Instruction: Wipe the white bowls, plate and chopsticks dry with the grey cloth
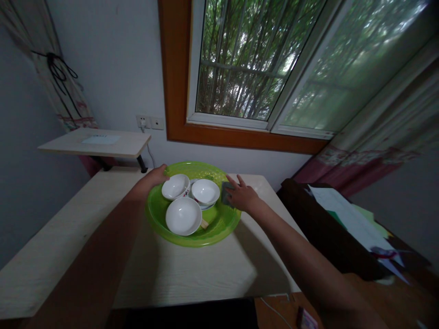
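Note:
A round green plastic basin rests on the pale table. My left hand is closed on its left rim. Inside are a white bowl at the back left, another white bowl on the right and a third white bowl at the front. Part of a plate shows under the right bowl, and a short pale wooden piece sticks out beside the front bowl. At the basin's right inner side, my right hand holds a grey sponge-like pad, some fingers extended; the thumb's grip is hard to see.
A raised shelf with a paper label stands on the table at the back left. Behind are a wall socket and a window. Papers lie on a dark brown piece of furniture to the right.

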The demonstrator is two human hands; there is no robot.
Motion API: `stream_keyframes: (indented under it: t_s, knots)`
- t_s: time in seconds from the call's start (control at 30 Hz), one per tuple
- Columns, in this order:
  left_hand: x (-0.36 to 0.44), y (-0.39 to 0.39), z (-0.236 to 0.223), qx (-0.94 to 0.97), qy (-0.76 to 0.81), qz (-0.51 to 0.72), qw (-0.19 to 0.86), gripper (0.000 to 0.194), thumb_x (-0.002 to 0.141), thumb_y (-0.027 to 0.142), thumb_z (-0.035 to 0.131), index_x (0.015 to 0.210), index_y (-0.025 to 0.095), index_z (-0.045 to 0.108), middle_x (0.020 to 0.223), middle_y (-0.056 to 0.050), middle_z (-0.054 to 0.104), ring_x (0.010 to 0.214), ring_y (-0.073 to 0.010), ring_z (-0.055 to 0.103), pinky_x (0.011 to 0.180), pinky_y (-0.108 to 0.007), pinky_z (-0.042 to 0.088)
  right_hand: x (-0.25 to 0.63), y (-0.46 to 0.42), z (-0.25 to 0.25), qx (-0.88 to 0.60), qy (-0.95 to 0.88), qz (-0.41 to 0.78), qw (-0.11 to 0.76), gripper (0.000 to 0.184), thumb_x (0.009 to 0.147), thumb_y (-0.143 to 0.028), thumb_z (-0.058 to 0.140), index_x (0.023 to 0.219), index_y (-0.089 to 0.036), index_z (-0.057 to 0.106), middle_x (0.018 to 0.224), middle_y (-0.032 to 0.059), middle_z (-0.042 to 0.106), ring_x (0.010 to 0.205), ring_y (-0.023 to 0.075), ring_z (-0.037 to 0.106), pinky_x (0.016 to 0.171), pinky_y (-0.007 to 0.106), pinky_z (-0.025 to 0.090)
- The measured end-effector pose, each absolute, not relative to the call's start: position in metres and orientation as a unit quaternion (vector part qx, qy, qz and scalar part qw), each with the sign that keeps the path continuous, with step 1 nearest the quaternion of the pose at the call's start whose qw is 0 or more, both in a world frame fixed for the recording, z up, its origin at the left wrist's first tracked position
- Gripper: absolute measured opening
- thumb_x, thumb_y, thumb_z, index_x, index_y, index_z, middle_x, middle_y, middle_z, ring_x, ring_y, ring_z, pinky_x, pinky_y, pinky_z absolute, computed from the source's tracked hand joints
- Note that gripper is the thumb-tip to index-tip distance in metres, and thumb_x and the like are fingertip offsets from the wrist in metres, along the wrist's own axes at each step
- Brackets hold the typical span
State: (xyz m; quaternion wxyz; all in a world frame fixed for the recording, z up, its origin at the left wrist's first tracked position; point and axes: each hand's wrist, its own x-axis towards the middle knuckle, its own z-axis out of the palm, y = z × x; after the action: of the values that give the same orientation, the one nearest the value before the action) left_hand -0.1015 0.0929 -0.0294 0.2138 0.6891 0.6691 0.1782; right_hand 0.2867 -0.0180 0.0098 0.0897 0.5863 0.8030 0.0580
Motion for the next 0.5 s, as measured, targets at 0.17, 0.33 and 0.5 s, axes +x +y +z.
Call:
stream_keyframes:
  t_s: [0.17,0.33,0.5]
  knots:
    - [-0.101,0.098,-0.032,0.696,0.669,0.154,0.209,0.046,0.076,0.029,0.072,0.12,0.023,0.059,0.11,-0.008,0.075,0.099,-0.027,0.071,0.08,-0.032,0.053,0.292,-0.039,0.022,0.508,0.852,0.126,0.011,0.029,0.099,-0.03,0.059,0.12,-0.021,0.076,0.163,0.0098,0.044,0.157,0.0408,0.025,0.126,0.062,0.024]
    - [-0.099,0.097,-0.03,0.701,0.668,0.143,0.207,0.051,0.075,0.031,0.074,0.122,0.021,0.059,0.113,-0.01,0.075,0.098,-0.0277,0.071,0.081,-0.031,0.053,0.301,-0.049,0.031,0.378,0.924,0.059,0.03,0.028,0.105,-0.031,0.053,0.099,-0.02,0.079,0.108,0.0107,0.077,0.12,0.029,0.067,0.123,0.056,0.03]
    - [-0.099,0.097,-0.029,0.702,0.669,0.14,0.201,0.047,0.076,0.029,0.072,0.121,0.023,0.058,0.116,-0.01,0.074,0.103,-0.0286,0.07,0.082,-0.033,0.054,0.308,-0.057,0.031,0.325,0.945,-0.044,0.001,0.048,0.11,-0.047,0.041,0.093,-0.021,0.079,0.092,0.0079,0.078,0.092,0.0222,0.071,0.101,0.043,0.05]
